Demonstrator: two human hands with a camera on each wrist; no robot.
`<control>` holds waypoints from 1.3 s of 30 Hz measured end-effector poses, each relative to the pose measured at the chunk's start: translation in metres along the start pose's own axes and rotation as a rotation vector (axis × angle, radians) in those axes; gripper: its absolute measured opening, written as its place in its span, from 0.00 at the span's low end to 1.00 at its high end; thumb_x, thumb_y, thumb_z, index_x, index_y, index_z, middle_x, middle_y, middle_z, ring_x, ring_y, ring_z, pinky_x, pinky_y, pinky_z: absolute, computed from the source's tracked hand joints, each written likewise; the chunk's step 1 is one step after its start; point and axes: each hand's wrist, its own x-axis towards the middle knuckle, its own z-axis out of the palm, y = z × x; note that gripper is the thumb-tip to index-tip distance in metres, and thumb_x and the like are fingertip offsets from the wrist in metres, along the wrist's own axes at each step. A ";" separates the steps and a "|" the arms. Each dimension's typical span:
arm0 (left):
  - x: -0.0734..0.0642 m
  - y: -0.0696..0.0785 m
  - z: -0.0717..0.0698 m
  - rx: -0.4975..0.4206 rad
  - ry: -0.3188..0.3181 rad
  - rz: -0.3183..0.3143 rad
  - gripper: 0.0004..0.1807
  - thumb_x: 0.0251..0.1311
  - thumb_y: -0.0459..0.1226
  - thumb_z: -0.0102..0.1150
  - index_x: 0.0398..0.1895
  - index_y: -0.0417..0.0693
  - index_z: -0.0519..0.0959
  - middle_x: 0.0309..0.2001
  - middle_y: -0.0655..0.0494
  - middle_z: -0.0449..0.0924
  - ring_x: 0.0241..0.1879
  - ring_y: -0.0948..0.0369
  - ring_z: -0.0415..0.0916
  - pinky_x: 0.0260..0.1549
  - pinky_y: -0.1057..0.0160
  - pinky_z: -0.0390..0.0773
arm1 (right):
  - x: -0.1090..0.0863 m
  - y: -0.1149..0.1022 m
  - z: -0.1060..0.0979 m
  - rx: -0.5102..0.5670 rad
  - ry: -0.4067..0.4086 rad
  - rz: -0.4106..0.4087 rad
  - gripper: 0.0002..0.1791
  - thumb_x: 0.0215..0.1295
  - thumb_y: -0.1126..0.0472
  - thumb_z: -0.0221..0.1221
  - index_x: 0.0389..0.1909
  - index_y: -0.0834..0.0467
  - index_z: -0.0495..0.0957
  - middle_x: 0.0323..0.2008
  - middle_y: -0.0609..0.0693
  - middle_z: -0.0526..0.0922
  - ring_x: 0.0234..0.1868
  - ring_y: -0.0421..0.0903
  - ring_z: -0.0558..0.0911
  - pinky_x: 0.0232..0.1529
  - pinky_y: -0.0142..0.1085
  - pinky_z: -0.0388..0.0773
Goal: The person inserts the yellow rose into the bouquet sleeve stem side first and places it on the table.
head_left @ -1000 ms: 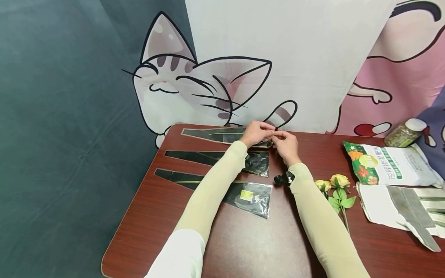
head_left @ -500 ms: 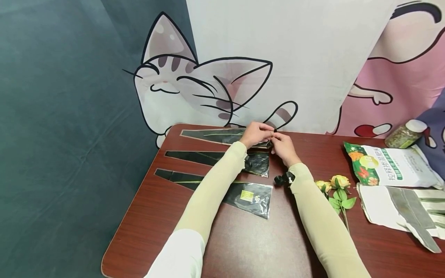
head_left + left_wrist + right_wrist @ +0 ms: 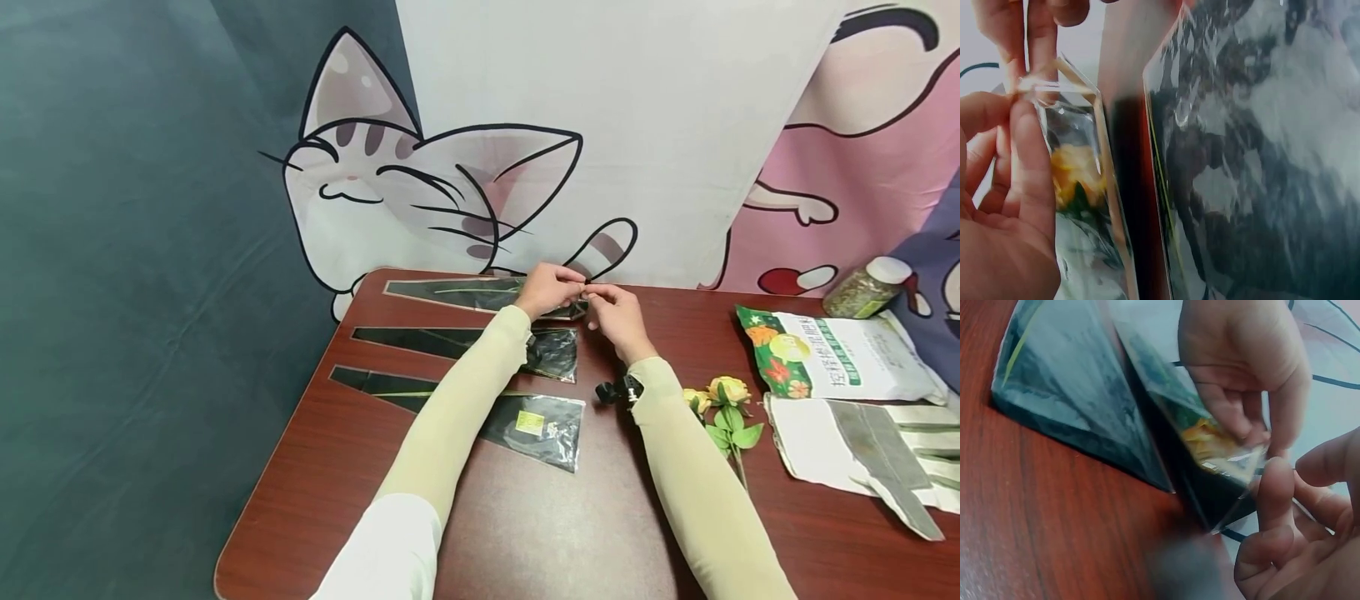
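- Sleeve [image 3: 1085, 265] around a yellow flower [image 3: 1075, 169]: your left hand [image 3: 551, 290] pinches its end.
- Your right hand [image 3: 618, 318] meets that end; whether pinching, I cannot tell.
- Two sleeves [image 3: 551, 442] lie nearer you.

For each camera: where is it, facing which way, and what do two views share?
Head: on the head, facing forward and down at the table; sleeves, left hand, right hand show.
Left wrist: worn there, facing the wrapped yellow flower; both hands show.
Right wrist: worn there, facing the flower's wrapper; both hands show.
Both wrist views share the flower.
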 end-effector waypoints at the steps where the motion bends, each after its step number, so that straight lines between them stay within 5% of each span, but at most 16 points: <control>1: 0.000 0.000 0.002 0.021 0.001 0.006 0.11 0.70 0.37 0.68 0.51 0.44 0.91 0.39 0.51 0.92 0.31 0.59 0.88 0.32 0.67 0.87 | -0.001 -0.001 -0.001 -0.001 0.007 -0.001 0.17 0.80 0.59 0.55 0.61 0.62 0.83 0.54 0.56 0.85 0.24 0.41 0.79 0.26 0.31 0.81; 6: 0.002 -0.001 0.007 0.060 -0.005 0.010 0.10 0.70 0.42 0.70 0.47 0.48 0.92 0.38 0.51 0.92 0.31 0.59 0.88 0.34 0.64 0.89 | -0.003 -0.002 -0.004 0.032 0.054 0.005 0.17 0.79 0.59 0.57 0.60 0.64 0.82 0.55 0.59 0.83 0.35 0.40 0.80 0.28 0.28 0.83; 11: 0.001 0.001 -0.001 0.028 0.023 0.024 0.12 0.72 0.41 0.68 0.50 0.44 0.91 0.41 0.43 0.91 0.40 0.47 0.90 0.41 0.54 0.90 | -0.002 -0.001 -0.003 0.058 0.101 0.004 0.18 0.76 0.60 0.60 0.59 0.67 0.82 0.46 0.54 0.85 0.23 0.37 0.78 0.24 0.27 0.80; 17: -0.003 -0.009 -0.025 0.246 0.091 0.070 0.15 0.72 0.40 0.67 0.58 0.47 0.88 0.50 0.54 0.91 0.48 0.58 0.87 0.48 0.62 0.84 | 0.005 0.000 0.001 -0.023 0.155 0.048 0.21 0.75 0.48 0.63 0.55 0.60 0.85 0.30 0.39 0.82 0.21 0.37 0.78 0.27 0.30 0.78; 25: -0.012 -0.026 -0.045 0.386 0.088 -0.024 0.19 0.79 0.42 0.58 0.66 0.49 0.83 0.65 0.53 0.84 0.62 0.54 0.82 0.62 0.53 0.82 | 0.014 -0.007 0.009 -0.225 0.193 0.131 0.34 0.69 0.28 0.59 0.50 0.55 0.88 0.49 0.53 0.84 0.51 0.52 0.78 0.48 0.43 0.76; 32: -0.009 -0.037 -0.051 0.482 0.076 -0.056 0.20 0.83 0.46 0.51 0.68 0.54 0.83 0.64 0.55 0.85 0.63 0.55 0.83 0.67 0.51 0.79 | 0.025 -0.004 0.013 -0.223 0.195 0.151 0.25 0.74 0.40 0.61 0.50 0.58 0.89 0.53 0.57 0.85 0.57 0.55 0.78 0.58 0.47 0.77; 35: -0.008 -0.040 -0.052 0.494 0.083 -0.056 0.19 0.83 0.46 0.51 0.67 0.54 0.83 0.64 0.56 0.85 0.66 0.55 0.80 0.68 0.52 0.78 | 0.028 -0.003 0.012 -0.181 0.203 0.151 0.20 0.75 0.47 0.60 0.51 0.59 0.89 0.51 0.52 0.85 0.50 0.48 0.78 0.54 0.39 0.78; 39: -0.008 -0.044 -0.053 0.512 0.086 -0.064 0.19 0.82 0.46 0.51 0.66 0.53 0.84 0.64 0.56 0.85 0.67 0.55 0.79 0.68 0.53 0.78 | 0.031 -0.003 0.008 0.039 0.148 0.190 0.20 0.79 0.51 0.58 0.56 0.63 0.86 0.39 0.44 0.86 0.35 0.41 0.78 0.31 0.31 0.73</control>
